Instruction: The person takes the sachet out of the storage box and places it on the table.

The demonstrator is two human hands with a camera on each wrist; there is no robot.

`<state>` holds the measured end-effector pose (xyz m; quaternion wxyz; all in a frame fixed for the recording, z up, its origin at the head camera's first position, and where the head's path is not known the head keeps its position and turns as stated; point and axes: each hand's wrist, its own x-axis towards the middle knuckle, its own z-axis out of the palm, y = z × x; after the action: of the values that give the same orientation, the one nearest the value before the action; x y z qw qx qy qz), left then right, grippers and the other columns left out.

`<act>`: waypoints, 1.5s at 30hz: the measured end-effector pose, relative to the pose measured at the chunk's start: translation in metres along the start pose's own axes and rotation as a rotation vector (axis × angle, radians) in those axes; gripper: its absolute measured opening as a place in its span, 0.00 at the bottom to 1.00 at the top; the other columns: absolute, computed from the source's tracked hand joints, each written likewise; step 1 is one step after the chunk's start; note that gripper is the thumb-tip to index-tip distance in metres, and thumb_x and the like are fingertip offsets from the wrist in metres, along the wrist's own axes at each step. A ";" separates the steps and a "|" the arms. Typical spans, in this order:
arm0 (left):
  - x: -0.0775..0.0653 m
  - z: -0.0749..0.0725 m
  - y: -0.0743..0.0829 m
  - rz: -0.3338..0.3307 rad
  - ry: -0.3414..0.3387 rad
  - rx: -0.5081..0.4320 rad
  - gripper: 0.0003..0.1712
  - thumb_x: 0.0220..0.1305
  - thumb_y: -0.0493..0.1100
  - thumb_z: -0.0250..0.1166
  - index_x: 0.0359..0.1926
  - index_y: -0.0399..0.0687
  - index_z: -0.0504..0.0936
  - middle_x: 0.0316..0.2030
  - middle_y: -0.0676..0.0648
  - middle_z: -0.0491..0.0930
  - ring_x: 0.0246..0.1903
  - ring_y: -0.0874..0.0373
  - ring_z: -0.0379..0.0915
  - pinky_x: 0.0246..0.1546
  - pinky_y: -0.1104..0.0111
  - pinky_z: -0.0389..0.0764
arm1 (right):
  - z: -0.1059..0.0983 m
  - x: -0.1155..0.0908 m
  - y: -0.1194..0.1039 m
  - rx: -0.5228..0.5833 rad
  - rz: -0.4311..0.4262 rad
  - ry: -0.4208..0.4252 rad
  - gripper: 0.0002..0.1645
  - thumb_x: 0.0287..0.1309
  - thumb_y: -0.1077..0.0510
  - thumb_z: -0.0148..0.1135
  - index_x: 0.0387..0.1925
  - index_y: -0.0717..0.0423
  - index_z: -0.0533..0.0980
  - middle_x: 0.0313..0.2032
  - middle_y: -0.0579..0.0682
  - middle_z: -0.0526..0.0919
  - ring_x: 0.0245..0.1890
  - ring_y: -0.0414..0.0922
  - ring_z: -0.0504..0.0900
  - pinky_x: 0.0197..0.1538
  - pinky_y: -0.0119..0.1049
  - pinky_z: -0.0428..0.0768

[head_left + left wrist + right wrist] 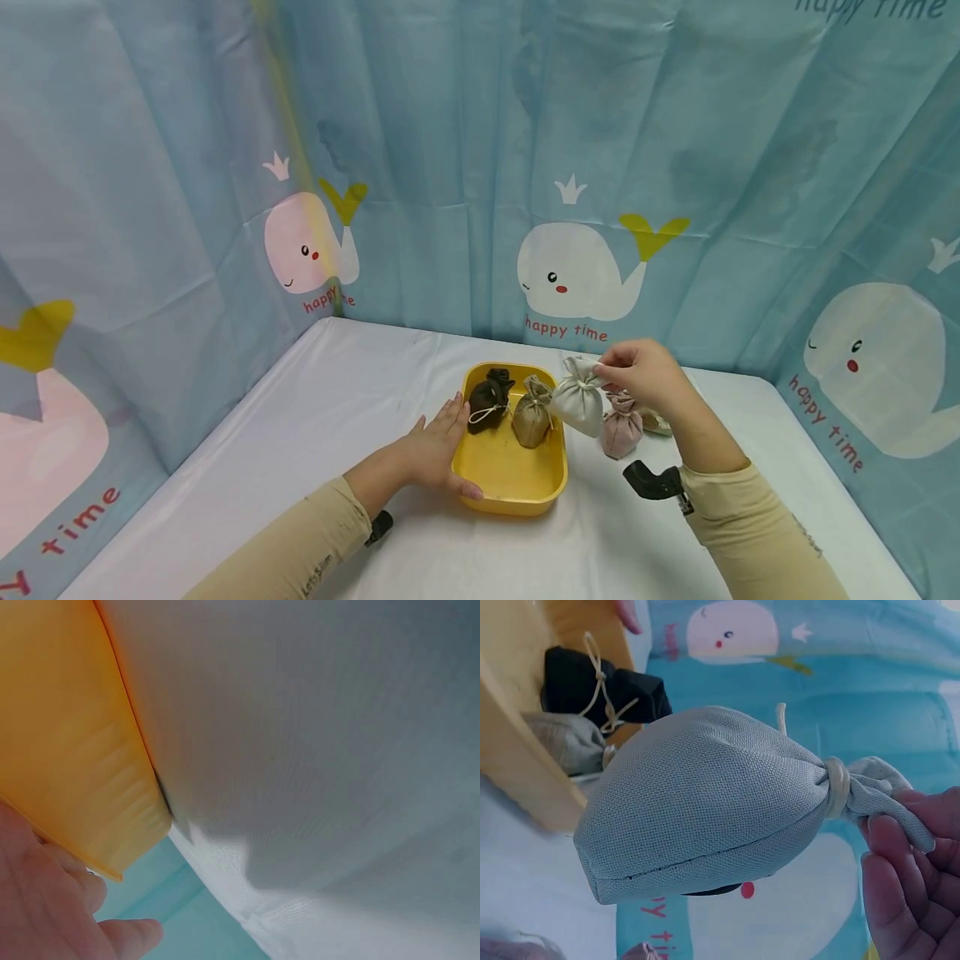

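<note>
My right hand pinches a white drawstring pouch by its gathered top, holding it up by the right rim of a yellow tray. In the right wrist view the pouch fills the middle, its cord tied round the neck. My left hand rests along the tray's left side with straight fingers; in the left wrist view those fingers lie against the yellow wall. Inside the tray are a black pouch at the back left and a tan pouch on the right.
Right of the tray a pink pouch stands on the white cloth, with a beige item partly hidden behind it. A blue curtain with whale prints hangs behind and along the sides of the table.
</note>
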<state>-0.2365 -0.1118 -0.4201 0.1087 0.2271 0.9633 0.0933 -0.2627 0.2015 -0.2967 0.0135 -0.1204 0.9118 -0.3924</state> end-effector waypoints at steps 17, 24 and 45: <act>0.002 0.002 -0.003 -0.018 -0.003 -0.002 0.80 0.25 0.87 0.51 0.71 0.44 0.34 0.70 0.43 0.26 0.69 0.51 0.26 0.62 0.44 0.45 | -0.003 -0.013 0.036 -0.058 0.053 0.016 0.10 0.55 0.56 0.62 0.25 0.59 0.79 0.23 0.48 0.80 0.26 0.45 0.77 0.28 0.37 0.76; 0.002 0.001 -0.002 -0.014 0.001 -0.001 0.79 0.25 0.86 0.51 0.71 0.44 0.34 0.70 0.43 0.26 0.69 0.51 0.26 0.63 0.45 0.46 | 0.000 -0.016 0.049 -0.048 0.092 -0.021 0.09 0.54 0.58 0.63 0.24 0.60 0.80 0.23 0.48 0.79 0.24 0.43 0.75 0.29 0.35 0.75; 0.001 0.002 0.000 -0.013 0.004 -0.005 0.80 0.25 0.86 0.52 0.71 0.42 0.35 0.70 0.42 0.26 0.70 0.50 0.27 0.62 0.44 0.46 | 0.026 -0.017 0.104 0.019 0.192 -0.069 0.08 0.55 0.62 0.61 0.23 0.63 0.76 0.23 0.51 0.79 0.23 0.42 0.79 0.29 0.37 0.80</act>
<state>-0.2369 -0.1111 -0.4219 0.1080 0.2203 0.9647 0.0953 -0.2648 0.2553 -0.3906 0.0834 -0.0458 0.9144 -0.3935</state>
